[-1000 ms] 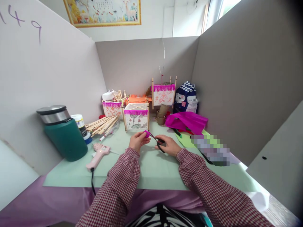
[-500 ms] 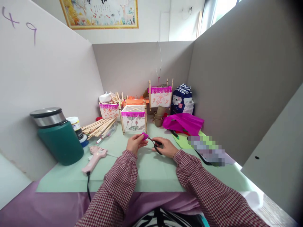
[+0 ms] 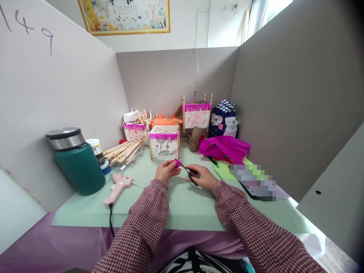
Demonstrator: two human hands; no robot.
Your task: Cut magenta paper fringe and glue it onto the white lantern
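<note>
Between the thumb and fingers of my left hand [image 3: 166, 171] is a small folded piece of magenta paper [image 3: 178, 163]. My right hand [image 3: 204, 177] grips a pair of black-handled scissors [image 3: 193, 174], whose blades point left and meet the paper's edge. Both hands are just above the pale green tabletop, near its middle. Right behind them stands a square lantern [image 3: 164, 144] with wooden posts, drawn-on white sides and a magenta fringe. How far the blades reach into the paper is too small to tell.
Left: a pink glue gun [image 3: 118, 189], green flask [image 3: 78, 167], white tub [image 3: 96, 149] and wooden sticks [image 3: 123, 152]. Right: magenta paper sheet [image 3: 226, 148], blurred-out object [image 3: 254, 182]. Behind: another fringed lantern [image 3: 196, 117], brown cups [image 3: 194, 141], blue patterned bag [image 3: 224, 119]. Grey partitions enclose the table.
The whole view has shifted slightly, so everything sits a little farther right. My hands keep the same hold on the paper and the scissors.
</note>
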